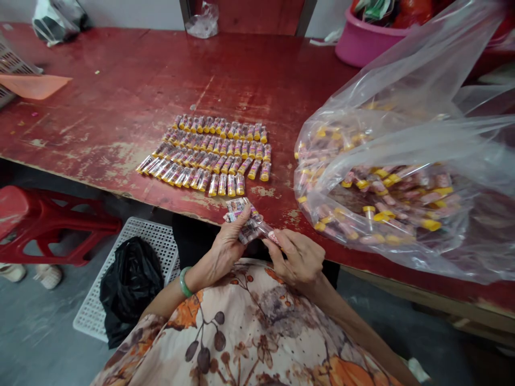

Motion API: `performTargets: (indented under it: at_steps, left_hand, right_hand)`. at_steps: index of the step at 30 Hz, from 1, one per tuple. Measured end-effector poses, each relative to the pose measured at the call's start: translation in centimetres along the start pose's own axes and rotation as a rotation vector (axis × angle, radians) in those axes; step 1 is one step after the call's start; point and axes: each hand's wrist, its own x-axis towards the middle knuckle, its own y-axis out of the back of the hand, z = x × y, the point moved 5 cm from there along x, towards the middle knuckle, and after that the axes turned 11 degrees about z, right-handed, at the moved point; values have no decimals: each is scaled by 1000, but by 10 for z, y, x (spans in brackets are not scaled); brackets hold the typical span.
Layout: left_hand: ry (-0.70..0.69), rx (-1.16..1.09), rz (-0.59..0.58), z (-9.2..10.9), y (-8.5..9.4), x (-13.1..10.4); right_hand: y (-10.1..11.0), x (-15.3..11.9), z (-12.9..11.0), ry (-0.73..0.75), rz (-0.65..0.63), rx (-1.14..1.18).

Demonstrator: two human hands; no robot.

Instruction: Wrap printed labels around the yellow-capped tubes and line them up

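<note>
My left hand (230, 236) is closed on a small stack of printed plastic wrappers (246, 214), its thumb pressed on top. In my right hand (295, 254) is a small pink tube (274, 236), its near end hidden by my fingers. The tube's far end meets the clear part of a wrapper; I cannot tell how far inside it is. Beyond my hands, rows of wrapped tubes with yellow caps (213, 155) lie on the red table (132, 69). To the right, a large clear plastic bag (434, 139) holds many loose yellow-capped tubes (384, 185).
A pink basin (372, 40) stands at the back right. Plastic bags (203, 21) lie along the wall. At left are an orange sheet (36, 84) and a red stool (44, 220). A black bag (132, 284) rests on a white plastic grate (90, 316) on the floor.
</note>
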Motion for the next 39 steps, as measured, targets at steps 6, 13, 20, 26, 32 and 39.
performTargets:
  at_steps: [6,13,20,26,32,39]
  left_hand:
    - [32,18,-50,-5,3,4]
    - [-38,19,15,-4,7,4]
    - [-150,-2,42,-2,10,5]
    - [-149,2,35,-6,12,6]
    - [-119,41,48,0,12,3]
    - [-8,29,13,0,7,-2]
  right_hand:
    - [-3,-1,-4,32,-25,-109]
    - [-11,-8,4,-183,-58,11]
    - [-8,-6,-4,5,-40,-132]
    - [-11,-10,4,-190,-21,-2]
    - [-1,-5,0,-76,9,-162]
    - [6,0,3,-232,48,87]
